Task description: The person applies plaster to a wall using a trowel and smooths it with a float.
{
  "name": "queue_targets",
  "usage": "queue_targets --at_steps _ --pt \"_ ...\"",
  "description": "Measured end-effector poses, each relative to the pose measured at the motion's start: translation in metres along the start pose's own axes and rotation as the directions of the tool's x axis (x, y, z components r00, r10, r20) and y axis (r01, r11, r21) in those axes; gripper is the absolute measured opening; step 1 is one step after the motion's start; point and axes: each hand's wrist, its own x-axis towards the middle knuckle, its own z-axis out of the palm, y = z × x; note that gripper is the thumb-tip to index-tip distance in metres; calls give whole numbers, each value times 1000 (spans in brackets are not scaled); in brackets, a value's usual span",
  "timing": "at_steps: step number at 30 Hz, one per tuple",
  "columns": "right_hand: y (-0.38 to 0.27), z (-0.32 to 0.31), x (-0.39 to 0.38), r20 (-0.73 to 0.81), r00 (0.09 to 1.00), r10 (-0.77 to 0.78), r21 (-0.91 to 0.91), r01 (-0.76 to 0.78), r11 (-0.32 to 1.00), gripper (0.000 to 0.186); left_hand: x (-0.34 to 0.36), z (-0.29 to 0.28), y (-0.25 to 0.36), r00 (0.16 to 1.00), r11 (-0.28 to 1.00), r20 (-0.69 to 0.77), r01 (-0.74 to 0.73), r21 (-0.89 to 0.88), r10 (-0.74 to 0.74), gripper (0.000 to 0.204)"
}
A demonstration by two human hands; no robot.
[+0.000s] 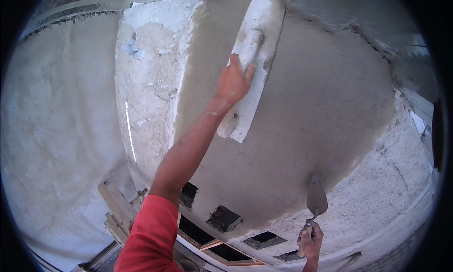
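My left hand (232,83) is wrapped around the handle of a long, pale plastering float (266,21), whose plate lies against the wall at a slant. My left arm, in a red sleeve, stretches up across the view. Under the float spreads a broad patch of wet grey plaster (325,97), fairly smooth over most of its face. Low on the right, my right hand (311,241) grips a small pointed trowel (317,196) by its handle, blade upward. The trowel blade is in front of the plaster's lower edge; whether it touches, I cannot tell.
Rough, pale wall (151,59) borders the plaster on the left, and more rough wall (373,187) on the lower right. Several dark square openings (224,218) run along the bottom, above a wooden frame (226,253). Timber pieces (115,201) stand at lower left beside a grey wall (61,121).
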Motion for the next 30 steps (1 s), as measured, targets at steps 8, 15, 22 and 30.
queue_targets --at_steps 8,15,22,30 --pt "-14 14 8 24 1000 -5 12 5 1000 48 -49 1 -23 993 996 81 84 19 -85 51" --pt "-5 13 6 84 996 -9 -57 14 998 44 -61 -4 -72 998 999 43 37 -4 -36 50" --pt "-2 8 0 57 998 -5 -54 8 999 42 11 -31 -57 1000 999 4 -15 48 14 50" --pt "3 -3 -3 28 999 -15 -47 16 999 51 26 -34 -60 1000 998 20 -22 54 21 59"
